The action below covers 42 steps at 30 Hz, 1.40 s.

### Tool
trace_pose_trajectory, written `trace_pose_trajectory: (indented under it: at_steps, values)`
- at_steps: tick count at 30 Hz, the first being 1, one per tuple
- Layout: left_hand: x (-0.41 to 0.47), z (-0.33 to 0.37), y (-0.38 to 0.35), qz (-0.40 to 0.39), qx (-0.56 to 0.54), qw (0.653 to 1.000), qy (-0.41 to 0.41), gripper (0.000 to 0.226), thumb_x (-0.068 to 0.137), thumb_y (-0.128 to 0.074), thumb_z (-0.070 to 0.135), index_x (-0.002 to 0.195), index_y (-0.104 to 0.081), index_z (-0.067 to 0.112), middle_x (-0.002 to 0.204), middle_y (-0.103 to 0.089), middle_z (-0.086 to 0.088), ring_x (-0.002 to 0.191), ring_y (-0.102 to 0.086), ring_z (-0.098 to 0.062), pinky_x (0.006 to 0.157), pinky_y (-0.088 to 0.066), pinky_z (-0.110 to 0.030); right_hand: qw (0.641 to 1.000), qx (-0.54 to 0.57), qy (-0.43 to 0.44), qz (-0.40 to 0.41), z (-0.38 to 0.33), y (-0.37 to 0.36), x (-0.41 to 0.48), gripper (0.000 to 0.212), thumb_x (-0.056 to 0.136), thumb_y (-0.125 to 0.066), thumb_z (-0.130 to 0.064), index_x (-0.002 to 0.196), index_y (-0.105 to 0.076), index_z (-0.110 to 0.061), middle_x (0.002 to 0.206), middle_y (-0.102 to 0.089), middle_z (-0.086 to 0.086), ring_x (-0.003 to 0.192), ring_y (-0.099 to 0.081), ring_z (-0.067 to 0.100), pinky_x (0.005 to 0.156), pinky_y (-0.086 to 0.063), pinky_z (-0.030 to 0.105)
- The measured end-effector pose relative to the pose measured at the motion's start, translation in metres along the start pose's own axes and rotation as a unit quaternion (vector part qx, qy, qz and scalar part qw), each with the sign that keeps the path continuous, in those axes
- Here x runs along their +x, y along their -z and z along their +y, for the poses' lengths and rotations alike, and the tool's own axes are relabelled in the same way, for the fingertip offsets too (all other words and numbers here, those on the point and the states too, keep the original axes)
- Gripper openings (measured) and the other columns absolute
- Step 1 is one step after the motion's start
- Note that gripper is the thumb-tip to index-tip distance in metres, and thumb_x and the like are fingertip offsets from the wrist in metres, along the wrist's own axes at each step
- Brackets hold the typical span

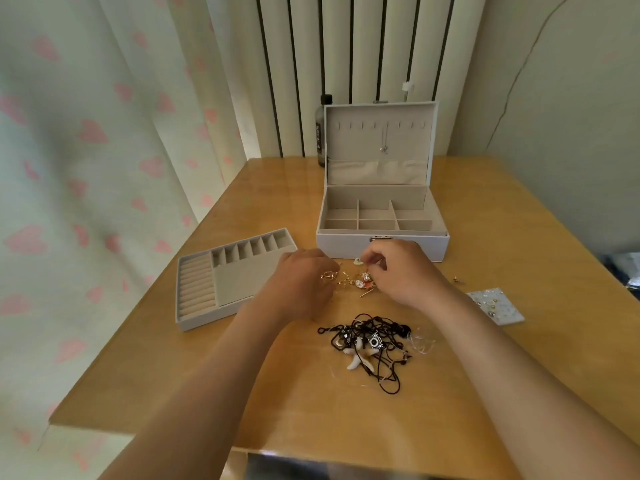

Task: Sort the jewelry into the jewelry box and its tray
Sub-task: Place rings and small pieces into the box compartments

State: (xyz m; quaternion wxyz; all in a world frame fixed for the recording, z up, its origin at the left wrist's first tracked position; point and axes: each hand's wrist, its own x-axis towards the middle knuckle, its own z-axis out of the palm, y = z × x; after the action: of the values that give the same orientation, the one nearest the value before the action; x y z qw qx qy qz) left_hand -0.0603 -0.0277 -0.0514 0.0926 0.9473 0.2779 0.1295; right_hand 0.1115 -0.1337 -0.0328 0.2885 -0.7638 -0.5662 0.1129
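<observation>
Jewelry is mostly unsorted, loose on the surface (502, 220) in front of the person. Box (346, 245) at back centre, lid upright, compartments bare as far as shows. One pendant (384, 142) hangs from a lid hook. Tray (235, 282) is out of the box, to its left, angled, slots look bare.

Left hand (298, 282) and right hand (405, 271) are both at the gold pile (353, 280), just in front of the box.
- Left: fingers curled down onto the pile, tips hidden, cannot tell if it grips anything.
- Right: thumb and forefinger pinch a small piece at the pile's top, too small to name.

Cords (370, 337), a black tangle with charms, sit nearer the person, untouched between the forearms. Card (495, 306) of studs lies toward the right, one stud (458, 279) loose near it.

Step, as judged: early, separating one small gold piece from the pile. The next move needs a clean pinch and a lift free of snagged neighbours, then a short carry to a tray slot or box cell. Risk: tangled hooks drag other pieces along.

Room: open surface right of the box and toward the front edge. The left edge is close beside the tray, with the curtain (86, 168) beyond. Bottle (323, 129) stands behind the box's left corner, out of the likely path.
</observation>
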Motion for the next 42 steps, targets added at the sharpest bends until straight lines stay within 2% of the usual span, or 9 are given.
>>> trace_pose_trajectory:
  at_steps: [5, 10, 16, 21, 23, 26, 31, 36, 42]
  values:
    - [0.014, -0.01, -0.009, -0.019, 0.047, 0.998, -0.033, 0.034, 0.093, -0.058, 0.032, 0.125, -0.064, 0.036, 0.124, -0.06, 0.009, 0.118, -0.051, -0.018, 0.096, -0.027, -0.037, 0.999, -0.017, 0.05, -0.003, 0.014, -0.013, 0.008, 0.029, 0.093, -0.058, -0.005, 0.117, -0.069, -0.016, 0.114, -0.069, 0.0, 0.086, -0.052, 0.005, 0.077, -0.041, 0.019]
    - [0.021, -0.019, -0.013, -0.011, 0.031, 0.997, -0.067, 0.025, 0.094, -0.058, 0.03, 0.117, -0.068, 0.038, 0.115, -0.061, 0.011, 0.11, -0.054, -0.017, 0.096, -0.032, -0.04, 0.994, -0.057, 0.097, -0.017, 0.018, -0.023, 0.017, 0.034, 0.092, -0.059, -0.011, 0.124, -0.066, -0.019, 0.121, -0.067, -0.002, 0.112, -0.058, 0.016, 0.094, -0.049, 0.034]
    - [0.018, -0.03, -0.026, 0.067, -0.012, 0.99, -0.122, 0.014, 0.088, -0.064, 0.026, 0.1, -0.071, 0.025, 0.099, -0.066, 0.007, 0.093, -0.062, -0.019, 0.087, -0.042, -0.048, 0.992, -0.057, 0.111, -0.023, 0.02, -0.029, 0.013, 0.038, 0.093, -0.059, -0.017, 0.13, -0.063, -0.023, 0.119, -0.066, -0.005, 0.117, -0.053, 0.016, 0.096, -0.048, 0.037]
    - [0.016, -0.032, -0.019, 0.127, -0.173, 0.97, -0.111, 0.013, 0.088, -0.072, 0.015, 0.101, -0.074, 0.014, 0.096, -0.069, 0.004, 0.087, -0.065, -0.013, 0.08, -0.053, -0.036, 0.994, -0.002, 0.109, -0.011, 0.02, -0.029, 0.01, 0.037, 0.09, -0.066, -0.018, 0.127, -0.065, -0.023, 0.106, -0.067, -0.01, 0.086, -0.054, 0.005, 0.079, -0.048, 0.025]
    - [0.013, -0.025, -0.014, 0.144, -0.277, 0.948, -0.063, 0.012, 0.088, -0.076, 0.01, 0.099, -0.075, 0.015, 0.089, -0.072, 0.003, 0.083, -0.067, -0.013, 0.077, -0.055, -0.029, 0.994, 0.056, 0.097, 0.02, 0.018, -0.028, 0.007, 0.038, 0.089, -0.069, -0.021, 0.126, -0.065, -0.028, 0.099, -0.066, -0.018, 0.07, -0.054, 0.006, 0.064, -0.044, 0.015]
    - [0.012, -0.01, -0.006, 0.136, -0.503, 0.853, 0.037, 0.009, 0.084, -0.075, 0.008, 0.093, -0.074, 0.009, 0.081, -0.074, -0.009, 0.074, -0.071, -0.018, 0.07, -0.059, -0.03, 0.984, 0.144, 0.077, 0.068, 0.017, -0.028, 0.005, 0.031, 0.089, -0.068, -0.027, 0.119, -0.068, -0.028, 0.093, -0.068, -0.017, 0.071, -0.06, 0.009, 0.063, -0.047, 0.015]
    - [0.014, -0.001, -0.011, 0.05, -0.689, 0.719, 0.072, 0.011, 0.083, -0.068, 0.008, 0.092, -0.076, 0.007, 0.082, -0.071, -0.02, 0.073, -0.069, -0.028, 0.063, -0.057, -0.035, 0.944, 0.322, 0.054, 0.052, 0.008, -0.023, 0.003, 0.023, 0.086, -0.066, -0.028, 0.108, -0.072, -0.023, 0.086, -0.071, -0.003, 0.076, -0.068, 0.018, 0.069, -0.059, 0.043]
    - [0.014, 0.005, -0.014, -0.004, -0.723, 0.685, 0.086, 0.027, 0.082, -0.071, 0.013, 0.102, -0.071, -0.004, 0.089, -0.07, -0.028, 0.079, -0.071, -0.032, 0.067, -0.06, -0.035, 0.923, 0.38, 0.045, 0.041, 0.007, -0.022, 0.003, 0.011, 0.085, -0.073, -0.014, 0.096, -0.073, -0.015, 0.08, -0.073, 0.006, 0.068, -0.071, 0.023, 0.065, -0.06, 0.05]
    - [0.013, 0.009, -0.015, -0.006, -0.719, 0.685, 0.117, 0.02, 0.081, -0.066, 0.008, 0.097, -0.068, -0.005, 0.089, -0.071, -0.029, 0.082, -0.073, -0.035, 0.07, -0.063, -0.039, 0.876, 0.48, -0.018, 0.043, 0.005, -0.022, 0.003, 0.016, 0.085, -0.068, 0.008, 0.088, -0.07, -0.007, 0.069, -0.068, 0.0, 0.056, -0.062, 0.013, 0.046, -0.044, 0.016]
